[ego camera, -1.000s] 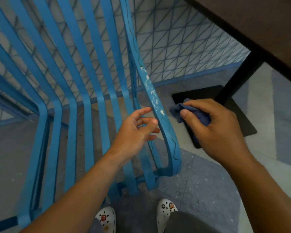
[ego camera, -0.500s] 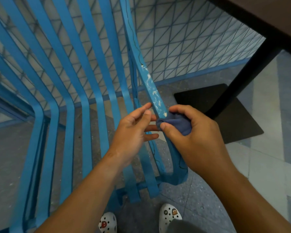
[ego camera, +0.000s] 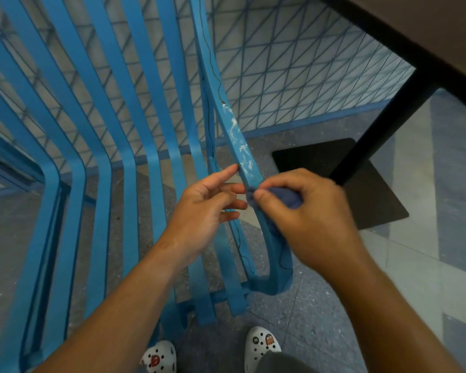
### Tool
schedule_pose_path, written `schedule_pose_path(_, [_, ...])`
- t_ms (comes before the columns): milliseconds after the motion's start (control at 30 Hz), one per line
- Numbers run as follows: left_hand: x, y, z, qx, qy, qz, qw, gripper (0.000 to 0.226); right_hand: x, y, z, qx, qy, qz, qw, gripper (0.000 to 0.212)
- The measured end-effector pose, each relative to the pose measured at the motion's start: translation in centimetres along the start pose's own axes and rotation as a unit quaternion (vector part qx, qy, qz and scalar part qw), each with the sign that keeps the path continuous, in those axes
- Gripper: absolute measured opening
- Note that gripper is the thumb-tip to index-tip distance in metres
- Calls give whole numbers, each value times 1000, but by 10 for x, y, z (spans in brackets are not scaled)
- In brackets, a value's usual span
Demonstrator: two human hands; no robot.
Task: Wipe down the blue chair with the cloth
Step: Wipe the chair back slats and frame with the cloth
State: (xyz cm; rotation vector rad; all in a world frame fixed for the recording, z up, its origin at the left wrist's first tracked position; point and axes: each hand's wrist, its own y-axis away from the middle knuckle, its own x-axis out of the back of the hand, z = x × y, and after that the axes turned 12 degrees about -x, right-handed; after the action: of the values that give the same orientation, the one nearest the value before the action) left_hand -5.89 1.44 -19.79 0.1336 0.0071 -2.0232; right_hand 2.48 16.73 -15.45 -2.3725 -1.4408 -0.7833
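The blue chair [ego camera: 129, 135] fills the left and centre of the frame, its long slats running from the top down to a bend near the bottom. The slat furthest right carries white flecks just above the middle of the frame.

The right hand [ego camera: 307, 216] sits at centre right with its fingers and thumb curled round a bunched dark blue cloth [ego camera: 283, 199], pressing it against that flecked slat just below the marks. The left hand [ego camera: 205, 211] is just beside it, on the other side of the same slat, fingers loosely spread; the forefinger stretches up to the slat's edge, though whether it touches is unclear.

At the upper right, a dark counter [ego camera: 428, 30] cuts across the corner, with its black leg [ego camera: 388, 125] coming down to a flat black base plate [ego camera: 320, 157] on the speckled floor [ego camera: 320, 313]. White shoes [ego camera: 262, 343] with small charms show at the bottom edge.
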Motion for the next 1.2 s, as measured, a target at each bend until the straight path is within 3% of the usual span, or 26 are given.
schedule_pose_path(100, [1, 0, 1, 0, -2, -5, 1000, 45, -6, -14, 6, -9, 20, 11, 1000, 5])
schedule_pose_path(267, [3, 1, 3, 7, 0, -8, 1000, 42, 10, -31, 11, -24, 16, 109, 994, 4])
schedule_pose_path(467, [2, -1, 3, 1, -8, 19, 1000, 50, -15, 4, -2, 52, 44, 67, 995, 5])
schedule_pose_path(567, [1, -2, 4, -5, -1, 16, 1000, 44, -18, -24, 0, 14, 17, 63, 998, 6])
schedule_pose_path(733, [-2, -2, 3, 2, 22, 14, 1000, 40, 7, -50, 2, -46, -50, 134, 989, 10])
schedule_pose_path(900, [-3, 0, 4, 30, 99, 14, 995, 42, -8, -23, -10, -5, 20, 7, 1000, 3])
schedule_pose_path(1100, [-3, 4, 6, 49, 128, 5, 991, 57, -3, -52, 0, -37, 45, 118, 991, 9])
schedule_pose_path(1200, [-3, 3, 6, 57, 120, 0, 991, 55, 5, -41, -5, -22, 14, 95, 995, 10])
